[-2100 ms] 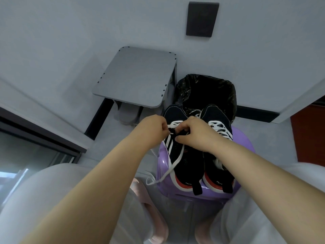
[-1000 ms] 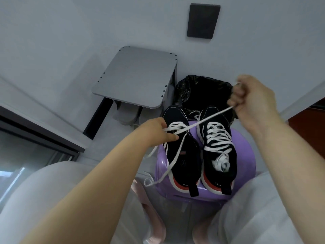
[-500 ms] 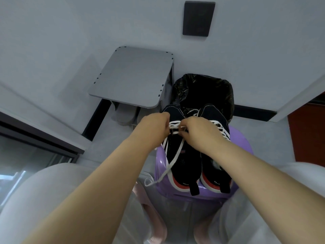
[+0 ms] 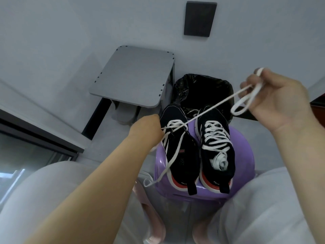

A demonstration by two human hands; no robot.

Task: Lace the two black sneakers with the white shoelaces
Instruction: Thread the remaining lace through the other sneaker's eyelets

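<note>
The flat white shoelace (image 4: 216,105) is pinched taut by the raised right hand (image 4: 281,101); the grip of the left hand (image 4: 147,129) at the black striped sneaker (image 4: 179,155) is hidden.

Purple plastic stool (image 4: 246,155) in the lower centre. Just behind it a bin lined with a black bag (image 4: 202,88). Left of the bin a small grey table (image 4: 133,76) with rounded corners, pale grey object (image 4: 124,111) beneath it. Black rectangular wall plate (image 4: 199,18) at the top. Dark window frame (image 4: 35,132) at the left edge. Light grey trousers (image 4: 52,191) across the bottom, pink footwear (image 4: 154,226) between the legs, blurred.
</note>
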